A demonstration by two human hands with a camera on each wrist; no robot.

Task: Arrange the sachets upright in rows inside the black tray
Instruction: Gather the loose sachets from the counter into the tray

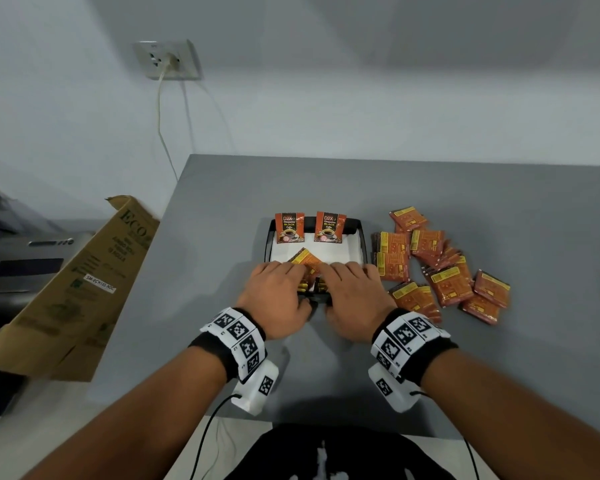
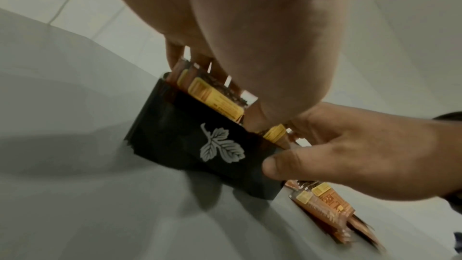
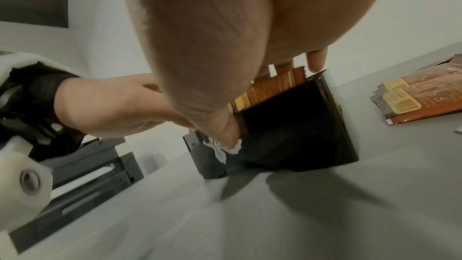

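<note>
Both hands sit side by side over the near end of the black tray [image 1: 361, 237], which rests on the grey worktop [image 1: 222, 209]. The left hand [image 1: 274, 299] lies palm down with its fingers reaching over the tops of a row of sachets [image 2: 215, 98] standing upright against the tray's near wall; in the left wrist view those fingertips [image 2: 175, 54] touch the sachets' upper edges, so the grip is laid along the row rather than wrapped around it. The right hand [image 1: 355, 299] mirrors it just beside, fingers over the sachets on its side [image 3: 272, 88], while its thumb [image 2: 282, 165] presses on the outside of the tray's near wall beside a white leaf mark [image 2: 221, 146]. Whether either grip actually pinches a sachet I cannot tell. Between the two sets of fingertips one sachet [image 1: 305, 259] lies tilted, yellow label up, just beyond the hands on the white lining of the tray [image 1: 281, 252]. At the tray's far wall, well beyond the grips, two sachets [image 1: 289, 228] stand upright side by side, fronts facing the person. Outward of the right hand, a loose pile of sachets [image 1: 444, 268] lies flat and overlapping on the worktop. Outward of the left hand, off the worktop's edge, leans a brown cardboard box [image 1: 84, 289].
</note>
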